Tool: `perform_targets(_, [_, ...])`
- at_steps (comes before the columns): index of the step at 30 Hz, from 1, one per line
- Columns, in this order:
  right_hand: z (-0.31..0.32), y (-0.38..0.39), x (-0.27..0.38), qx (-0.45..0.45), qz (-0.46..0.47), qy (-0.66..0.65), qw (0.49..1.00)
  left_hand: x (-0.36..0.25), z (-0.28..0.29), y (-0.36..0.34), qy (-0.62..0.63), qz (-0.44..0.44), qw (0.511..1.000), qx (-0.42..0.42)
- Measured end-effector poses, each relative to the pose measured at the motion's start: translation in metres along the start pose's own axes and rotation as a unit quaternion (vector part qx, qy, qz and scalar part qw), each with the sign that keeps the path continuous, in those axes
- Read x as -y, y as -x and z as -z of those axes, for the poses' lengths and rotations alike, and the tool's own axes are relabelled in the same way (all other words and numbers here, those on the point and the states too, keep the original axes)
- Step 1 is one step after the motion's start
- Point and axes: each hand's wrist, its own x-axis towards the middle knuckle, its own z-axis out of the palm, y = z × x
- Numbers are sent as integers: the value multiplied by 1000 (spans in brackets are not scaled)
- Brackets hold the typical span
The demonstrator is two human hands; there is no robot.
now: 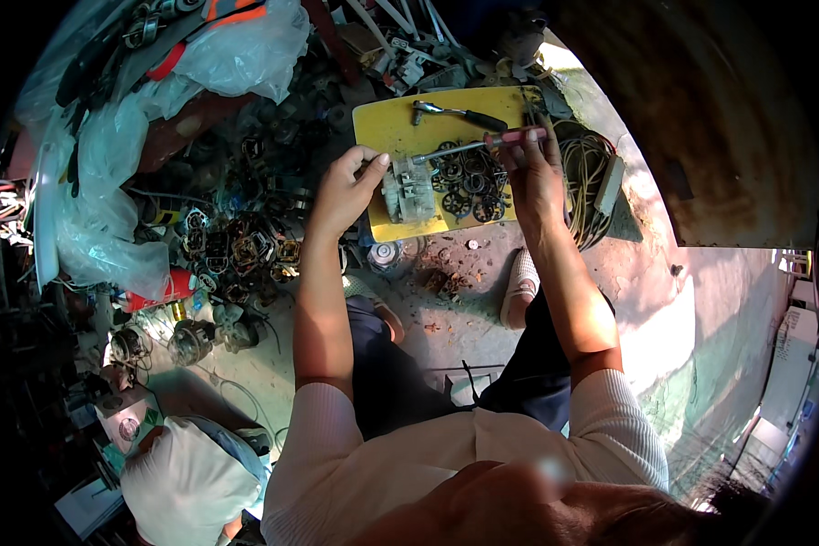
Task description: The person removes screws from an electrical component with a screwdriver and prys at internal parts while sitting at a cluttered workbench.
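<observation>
My left hand (355, 182) grips the top left of a pale metal housing (408, 198) on a worn yellow board (382, 127). My right hand (532, 173) is closed around the pink-red handle of a screwdriver (510, 137); its shaft runs left to the housing's upper part, near my left thumb. Whether the tip touches the metal I cannot tell for sure. A ratchet wrench (464, 116) with a black handle lies above the screwdriver. Several dark spoked round parts (487, 207) lie heaped on the board between my hands.
A cable coil (591, 182) lies right of the board, near a rusty panel (719, 109). Plastic sheeting (109, 227) and piles of motor parts (237, 246) crowd the left. Another person (191, 473) crouches at lower left. My feet stand below the board.
</observation>
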Motion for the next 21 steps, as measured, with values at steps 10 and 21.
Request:
perform_targets(10, [-5, 3, 0, -24, -18, 15, 999, -7, 4, 4, 104, 12, 994, 23])
perform_targets(21, [-2, 8, 0, -21, -3, -27, 999, 2, 3, 8, 39, -7, 999, -27])
